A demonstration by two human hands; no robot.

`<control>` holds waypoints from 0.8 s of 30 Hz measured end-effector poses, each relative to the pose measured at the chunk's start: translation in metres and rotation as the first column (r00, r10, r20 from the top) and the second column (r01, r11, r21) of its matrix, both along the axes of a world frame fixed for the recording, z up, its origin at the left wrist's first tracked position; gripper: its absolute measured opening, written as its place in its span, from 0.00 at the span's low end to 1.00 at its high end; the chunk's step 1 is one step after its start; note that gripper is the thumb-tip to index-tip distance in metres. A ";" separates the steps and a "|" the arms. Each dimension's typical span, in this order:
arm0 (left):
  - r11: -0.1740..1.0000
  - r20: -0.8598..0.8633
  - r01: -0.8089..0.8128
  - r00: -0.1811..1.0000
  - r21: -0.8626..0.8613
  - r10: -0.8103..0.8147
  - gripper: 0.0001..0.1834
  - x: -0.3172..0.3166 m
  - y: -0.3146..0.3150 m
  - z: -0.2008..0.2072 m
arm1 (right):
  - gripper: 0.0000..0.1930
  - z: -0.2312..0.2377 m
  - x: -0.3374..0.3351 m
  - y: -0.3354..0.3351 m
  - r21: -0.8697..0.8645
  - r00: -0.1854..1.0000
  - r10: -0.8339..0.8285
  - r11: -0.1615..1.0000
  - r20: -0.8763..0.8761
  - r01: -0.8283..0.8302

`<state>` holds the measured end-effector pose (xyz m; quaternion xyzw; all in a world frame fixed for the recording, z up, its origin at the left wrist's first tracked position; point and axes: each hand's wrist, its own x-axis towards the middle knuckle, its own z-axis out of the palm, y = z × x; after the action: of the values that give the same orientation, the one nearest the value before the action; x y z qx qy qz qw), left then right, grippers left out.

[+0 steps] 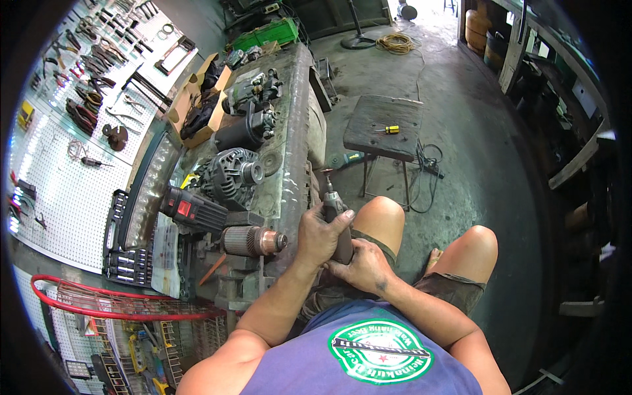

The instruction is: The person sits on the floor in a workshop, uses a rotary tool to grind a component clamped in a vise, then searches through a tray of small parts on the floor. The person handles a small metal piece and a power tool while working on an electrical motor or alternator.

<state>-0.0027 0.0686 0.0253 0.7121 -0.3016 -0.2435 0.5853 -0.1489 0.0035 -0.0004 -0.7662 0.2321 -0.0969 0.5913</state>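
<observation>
In front of my body both hands grip a dark grey rotary tool (334, 205), tilted away from me, with a small thin disc (327, 171) at its tip. My left hand (318, 236) wraps round the upper part of the body, its thumb along the side. Lower down, my right hand (367, 264) closes on the rear end. Left of my hands, a motor armature (247, 241) with copper-coloured windings lies at the bench edge, apart from the disc. Beside it rests a black power tool (197, 209) with a red patch.
An alternator (232, 174) and starter motors (240, 131) crowd the workbench (289, 158). Ahead, a wooden stool (375, 118) bears a yellow-handled screwdriver (390, 130). An angle grinder (343, 159) is beside the stool, a cable (431, 164) on the floor. Tools hang on a pegboard (72, 224).
</observation>
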 end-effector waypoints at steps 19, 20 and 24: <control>0.995 0.108 -0.023 0.994 0.101 0.012 0.22 -0.002 0.002 0.001 | 0.27 -0.007 0.002 0.001 0.028 1.000 0.012 1.000 0.006 -0.012; 0.996 0.087 -0.008 0.996 0.088 0.000 0.21 -0.002 0.002 0.000 | 0.27 -0.007 0.001 0.001 0.030 1.000 0.015 0.999 0.016 -0.015; 0.998 0.026 0.033 0.999 0.057 -0.035 0.19 -0.003 0.002 -0.002 | 0.27 -0.005 -0.001 0.000 0.017 0.999 0.035 0.999 -0.002 -0.035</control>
<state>-0.0052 0.0706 0.0231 0.7265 -0.3145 -0.2521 0.5565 -0.1500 0.0032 -0.0055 -0.7651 0.2201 -0.0839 0.5993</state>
